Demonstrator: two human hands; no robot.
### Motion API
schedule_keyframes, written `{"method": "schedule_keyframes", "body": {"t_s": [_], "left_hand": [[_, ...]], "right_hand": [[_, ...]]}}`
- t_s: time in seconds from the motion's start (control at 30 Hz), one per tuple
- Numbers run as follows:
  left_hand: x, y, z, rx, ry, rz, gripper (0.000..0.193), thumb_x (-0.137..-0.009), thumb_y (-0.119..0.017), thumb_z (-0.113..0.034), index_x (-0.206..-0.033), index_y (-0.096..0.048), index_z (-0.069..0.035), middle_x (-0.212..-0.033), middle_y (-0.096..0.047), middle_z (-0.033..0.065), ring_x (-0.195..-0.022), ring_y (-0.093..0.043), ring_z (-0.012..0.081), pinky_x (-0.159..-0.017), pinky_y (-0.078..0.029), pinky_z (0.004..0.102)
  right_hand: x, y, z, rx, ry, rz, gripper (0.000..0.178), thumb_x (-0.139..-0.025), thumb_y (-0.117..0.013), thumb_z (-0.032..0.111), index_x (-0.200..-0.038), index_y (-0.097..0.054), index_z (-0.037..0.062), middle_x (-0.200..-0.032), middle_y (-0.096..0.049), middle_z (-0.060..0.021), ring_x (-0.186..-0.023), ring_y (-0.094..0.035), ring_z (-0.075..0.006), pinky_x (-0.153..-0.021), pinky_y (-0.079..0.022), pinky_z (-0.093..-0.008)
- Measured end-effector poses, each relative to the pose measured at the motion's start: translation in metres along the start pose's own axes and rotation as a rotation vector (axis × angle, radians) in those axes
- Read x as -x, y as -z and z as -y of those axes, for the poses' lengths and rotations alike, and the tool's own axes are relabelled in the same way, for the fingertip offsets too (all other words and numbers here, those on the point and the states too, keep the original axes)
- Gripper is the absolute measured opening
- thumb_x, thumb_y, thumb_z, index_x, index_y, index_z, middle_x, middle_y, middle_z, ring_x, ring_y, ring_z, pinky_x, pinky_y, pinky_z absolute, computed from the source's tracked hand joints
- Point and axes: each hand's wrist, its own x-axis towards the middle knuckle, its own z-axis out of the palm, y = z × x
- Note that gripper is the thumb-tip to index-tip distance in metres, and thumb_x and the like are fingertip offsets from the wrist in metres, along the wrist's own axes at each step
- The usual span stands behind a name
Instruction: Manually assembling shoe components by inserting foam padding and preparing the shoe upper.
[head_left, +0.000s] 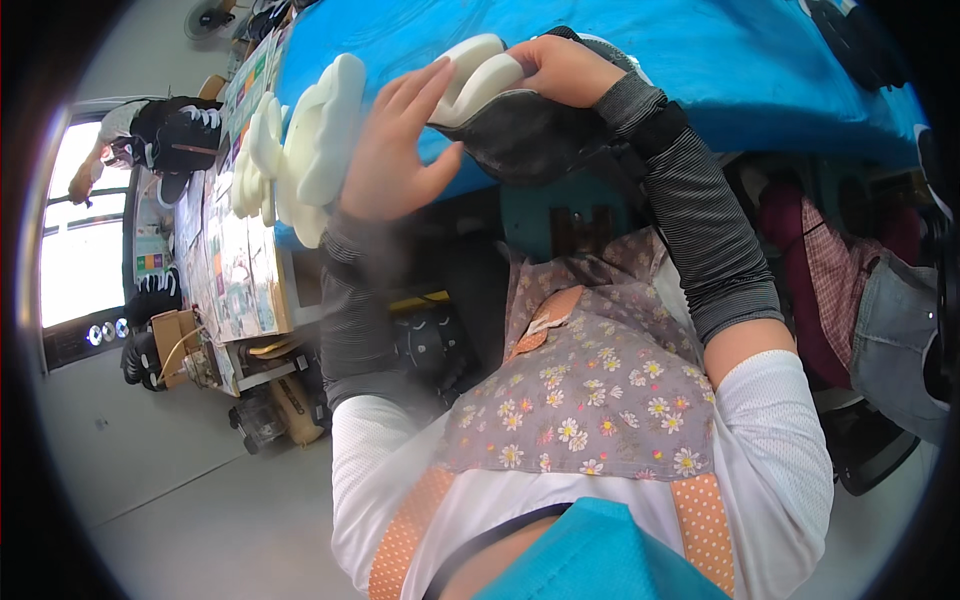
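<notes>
Room over blue tablecloth [740,60] at right, white pieces [325,140] crowding left hand [395,155]

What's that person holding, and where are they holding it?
The right hand holds a black, pouch-like piece by the right end of its opening, beside the white foam. The left hand is open, near the foam.

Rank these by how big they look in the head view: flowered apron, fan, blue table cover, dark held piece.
1. Blue table cover
2. Flowered apron
3. Dark held piece
4. Fan, perhaps looking small because it is farther
</notes>
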Motion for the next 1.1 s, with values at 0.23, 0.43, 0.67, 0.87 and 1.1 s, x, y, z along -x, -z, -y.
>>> {"method": "schedule_keyframes", "body": {"t_s": [0.23, 0.43, 0.67, 0.87, 1.1], "left_hand": [[-0.007, -0.031, -0.004, 0.349, 0.287, 0.007, 0.066, -0.08, -0.074, -0.017, -0.139, -0.044, -0.009, -0.108, -0.066, 0.0154, -0.096, -0.063, 0.0245, -0.088, -0.048, 0.0325], [-0.008, -0.035, 0.0, 0.392, 0.319, -0.027, 0.049, -0.078, -0.076, -0.017, -0.123, -0.06, -0.005, -0.095, -0.069, 0.0123, -0.086, -0.065, 0.018, -0.082, -0.05, 0.0292], [-0.008, -0.038, -0.003, 0.435, 0.326, -0.075, 0.035, -0.076, -0.075, -0.023, -0.106, -0.068, -0.006, -0.087, -0.068, 0.0163, -0.08, -0.065, 0.0299, -0.074, -0.05, 0.0344], [-0.004, -0.035, -0.007, 0.453, 0.404, 0.004, 0.029, -0.077, -0.073, -0.021, -0.101, -0.069, -0.006, -0.085, -0.067, 0.0172, -0.078, -0.065, 0.0305, -0.071, -0.05, 0.0345], [-0.011, -0.019, -0.022, 0.227, 0.241, 0.107, 0.053, -0.077, -0.071, -0.017, -0.127, -0.055, -0.006, -0.104, -0.066, 0.0194, -0.096, -0.064, 0.0337, -0.084, -0.05, 0.0381]], "right_hand": [[0.003, 0.003, -0.005, -0.115, -0.001, 0.062, 0.029, -0.084, -0.069, 0.013, -0.109, -0.065, 0.0008, -0.098, -0.07, -0.0073, -0.089, -0.064, -0.0152, -0.086, -0.05, -0.0297], [0.003, 0.01, -0.015, -0.121, 0.033, 0.139, 0.03, -0.087, -0.063, 0.01, -0.116, -0.062, 0.0016, -0.101, -0.068, -0.0052, -0.094, -0.062, -0.0133, -0.09, -0.048, -0.028], [0.007, 0.012, -0.02, -0.179, 0.092, 0.149, 0.031, -0.088, -0.058, 0.003, -0.119, -0.061, 0.0034, -0.102, -0.068, -0.0052, -0.093, -0.062, -0.0135, -0.091, -0.047, -0.0286], [0.013, 0.014, -0.003, -0.088, -0.011, 0.192, 0.028, -0.086, -0.059, 0.004, -0.113, -0.065, 0.004, -0.097, -0.069, -0.0056, -0.091, -0.062, -0.0144, -0.089, -0.047, -0.0287], [0.019, 0.012, 0.006, -0.025, 0.031, 0.234, 0.028, -0.085, -0.054, 0.002, -0.109, -0.067, 0.0071, -0.097, -0.07, -0.0074, -0.091, -0.064, -0.0171, -0.085, -0.05, -0.0307]]}}
